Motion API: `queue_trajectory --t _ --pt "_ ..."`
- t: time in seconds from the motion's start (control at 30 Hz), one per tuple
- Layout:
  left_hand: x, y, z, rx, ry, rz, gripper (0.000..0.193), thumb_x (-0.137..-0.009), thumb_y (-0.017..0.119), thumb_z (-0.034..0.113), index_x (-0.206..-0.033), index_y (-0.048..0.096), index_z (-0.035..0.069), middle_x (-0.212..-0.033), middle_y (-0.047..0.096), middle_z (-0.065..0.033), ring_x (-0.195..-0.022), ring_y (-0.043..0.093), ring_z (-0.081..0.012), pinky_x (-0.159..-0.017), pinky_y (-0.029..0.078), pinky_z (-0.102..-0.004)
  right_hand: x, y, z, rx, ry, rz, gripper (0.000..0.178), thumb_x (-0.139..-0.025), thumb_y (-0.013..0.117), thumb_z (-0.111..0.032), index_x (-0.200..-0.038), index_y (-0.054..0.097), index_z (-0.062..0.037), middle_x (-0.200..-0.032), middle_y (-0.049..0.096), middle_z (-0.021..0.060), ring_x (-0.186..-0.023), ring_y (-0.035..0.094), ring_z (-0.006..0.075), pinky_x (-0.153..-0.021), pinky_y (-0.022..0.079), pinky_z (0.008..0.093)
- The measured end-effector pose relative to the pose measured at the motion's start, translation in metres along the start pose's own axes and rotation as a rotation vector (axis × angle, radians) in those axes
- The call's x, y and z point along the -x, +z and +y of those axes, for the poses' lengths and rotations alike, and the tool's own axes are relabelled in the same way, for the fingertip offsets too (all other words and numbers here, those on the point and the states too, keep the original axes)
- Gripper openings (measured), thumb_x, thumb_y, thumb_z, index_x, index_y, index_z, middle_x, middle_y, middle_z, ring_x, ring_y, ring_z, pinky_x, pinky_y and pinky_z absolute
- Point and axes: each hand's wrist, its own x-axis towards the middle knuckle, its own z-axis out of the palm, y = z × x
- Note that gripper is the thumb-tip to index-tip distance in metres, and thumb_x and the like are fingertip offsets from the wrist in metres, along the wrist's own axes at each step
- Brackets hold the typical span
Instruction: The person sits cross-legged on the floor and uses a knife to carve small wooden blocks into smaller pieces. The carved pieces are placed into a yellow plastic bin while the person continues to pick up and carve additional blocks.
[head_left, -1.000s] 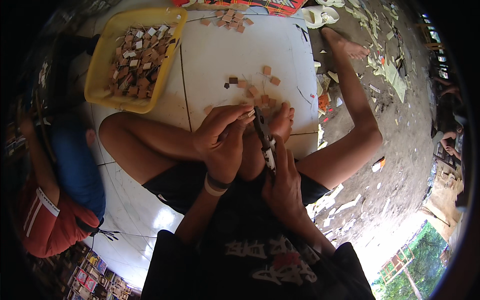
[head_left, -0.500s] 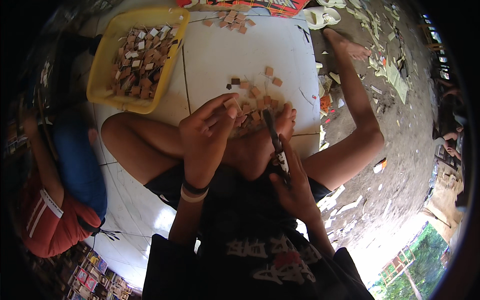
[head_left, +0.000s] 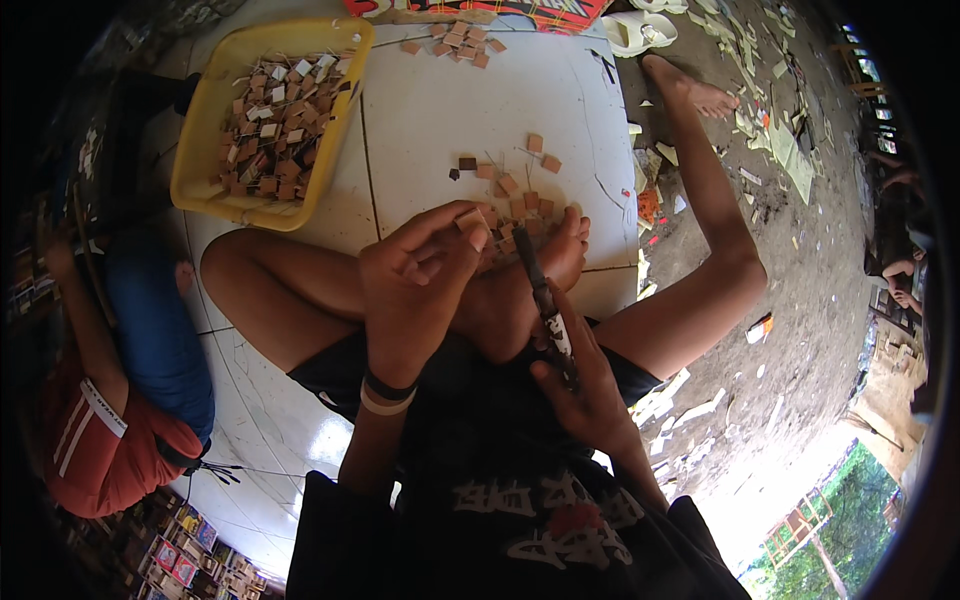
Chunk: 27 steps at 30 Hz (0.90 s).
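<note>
My left hand (head_left: 415, 285) pinches a small brown square piece (head_left: 469, 221) between thumb and fingers, above my crossed foot. In my right hand (head_left: 590, 390) is a slim, dark stick-like tool (head_left: 530, 258) with a white patch on its grip; its exact kind is unclear. The tool's tip points up and left, a little apart from the held piece. Beyond my hands, several loose brown squares (head_left: 508, 183) lie scattered on the white tiles beside my foot, some with thin pale sticks or wires. A dark piece (head_left: 467, 163) lies among them.
A yellow plastic basket (head_left: 187, 170) full of similar squares stands at far left. Another small cluster of squares (head_left: 460, 42) lies by a red printed sheet (head_left: 540, 12). Pale scraps (head_left: 795, 165) and white sandals (head_left: 640, 33) are at right. A person in a red shirt (head_left: 120, 460) sits at left.
My right hand and the dark tool have moved slightly left, bringing the tool's tip nearer the held square. My left hand keeps its pinch almost in place.
</note>
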Motion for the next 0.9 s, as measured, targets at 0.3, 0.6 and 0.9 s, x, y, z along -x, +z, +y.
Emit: queue_trajectory --t 0.3,0.6,0.9 --pt "0.001 -0.001 0.001 0.019 -0.039 -0.007 0.029 -0.099 0.07 -0.002 -0.128 0.068 -0.008 -0.116 0.076 -0.0136 -0.106 0.073 -0.0158 -0.093 0.063 -0.0292 -0.002 -0.003 0.001 0.061 -0.03 0.015 0.082 -0.093 0.064 0.009 -0.165 0.026 0.0031 -0.141 0.055 0.0307 -0.125 0.06 0.0446 -0.107 0.047 0.0433" --pt "-0.002 0.009 -0.011 0.281 -0.174 -0.114 0.028 -0.096 0.076 0.0 -0.123 0.071 -0.006 -0.106 0.077 -0.0118 -0.097 0.073 -0.0145 -0.093 0.058 -0.0266 0.005 0.004 0.002 -0.1 0.07 -0.05 0.071 -0.098 0.064 0.003 -0.16 0.032 0.0059 -0.126 0.06 0.0204 -0.107 0.063 0.031 -0.097 0.05 0.0383" --pt "0.007 0.005 -0.004 0.402 -0.322 -0.186 0.027 -0.1 0.073 0.006 -0.125 0.068 -0.003 -0.111 0.074 -0.0096 -0.107 0.071 -0.0155 -0.096 0.057 -0.0324 0.014 0.007 0.007 -1.094 0.158 -0.332 0.041 -0.106 0.062 -0.021 -0.137 0.048 0.0015 -0.105 0.053 0.0062 -0.085 0.053 0.0142 -0.073 0.047 0.0312"
